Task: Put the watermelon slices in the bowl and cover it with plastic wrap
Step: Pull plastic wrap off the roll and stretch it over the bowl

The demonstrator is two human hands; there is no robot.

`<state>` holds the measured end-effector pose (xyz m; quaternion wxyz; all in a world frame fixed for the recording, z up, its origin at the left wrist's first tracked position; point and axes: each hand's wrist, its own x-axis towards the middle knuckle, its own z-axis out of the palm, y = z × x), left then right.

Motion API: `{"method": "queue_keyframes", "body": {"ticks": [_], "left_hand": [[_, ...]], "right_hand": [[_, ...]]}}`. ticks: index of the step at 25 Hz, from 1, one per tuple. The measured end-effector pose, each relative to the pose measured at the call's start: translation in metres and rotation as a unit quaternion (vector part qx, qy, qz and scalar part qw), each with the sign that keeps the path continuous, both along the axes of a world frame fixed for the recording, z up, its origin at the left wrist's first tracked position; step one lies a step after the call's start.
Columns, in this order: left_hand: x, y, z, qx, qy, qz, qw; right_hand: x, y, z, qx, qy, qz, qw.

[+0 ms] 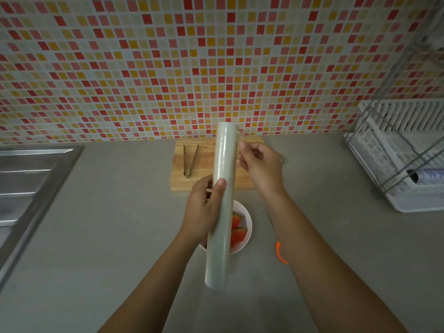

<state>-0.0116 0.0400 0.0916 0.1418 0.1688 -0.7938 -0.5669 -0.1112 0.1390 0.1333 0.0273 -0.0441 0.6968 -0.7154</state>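
Observation:
A long roll of plastic wrap (222, 200) is held in the air above the counter, its far end pointing toward the wall. My left hand (204, 207) grips the roll around its middle. My right hand (260, 164) pinches the loose edge of the film beside the roll's upper part. Below the roll stands a white bowl (247, 227) holding red watermelon slices (237, 230) with green rind. The roll and my left hand hide the bowl's left half.
A wooden cutting board (204, 181) lies behind the bowl with metal tongs (189, 161) on it. A steel sink (28, 186) is on the left, a white dish rack (403, 162) on the right. An orange object (280, 254) peeks out beside my right forearm.

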Motion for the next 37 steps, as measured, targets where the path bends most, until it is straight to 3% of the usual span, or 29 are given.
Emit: {"method": "queue_keyframes", "body": {"ticks": [4, 7, 9, 13, 16, 21, 23, 27, 32, 37], "left_hand": [[-0.006, 0.007, 0.003, -0.009, 0.01, 0.05, 0.999], [-0.008, 0.006, 0.004, 0.024, 0.003, 0.062, 0.998], [-0.008, 0.005, 0.004, 0.027, -0.001, 0.054, 0.998], [-0.006, 0.006, -0.001, 0.053, 0.004, 0.046, 0.998], [-0.007, 0.003, -0.002, 0.097, 0.002, 0.05, 0.994], [-0.013, -0.004, 0.006, 0.056, 0.013, 0.073, 0.996], [-0.016, -0.008, 0.007, 0.032, 0.019, 0.073, 0.997], [-0.019, -0.014, 0.008, 0.03, 0.029, 0.071, 0.997], [-0.027, -0.016, 0.014, 0.026, 0.054, 0.074, 0.995], [-0.032, -0.02, 0.019, 0.013, 0.06, 0.073, 0.995]], "right_hand": [[-0.007, -0.002, 0.001, -0.02, -0.051, -0.054, 0.997], [0.001, -0.002, -0.005, -0.013, -0.114, 0.017, 0.993], [0.01, -0.003, -0.014, 0.038, -0.062, 0.028, 0.997], [0.018, -0.012, -0.026, 0.095, 0.073, -0.066, 0.991], [0.01, -0.01, -0.03, 0.096, 0.078, -0.081, 0.989], [0.019, -0.001, -0.033, 0.067, -0.084, 0.037, 0.994], [0.033, 0.0, -0.041, 0.093, -0.055, 0.073, 0.991], [0.03, 0.006, -0.041, 0.109, 0.004, 0.055, 0.993], [0.039, 0.011, -0.045, 0.069, -0.069, 0.084, 0.992], [0.041, 0.015, -0.043, 0.098, -0.024, 0.128, 0.987]]}}
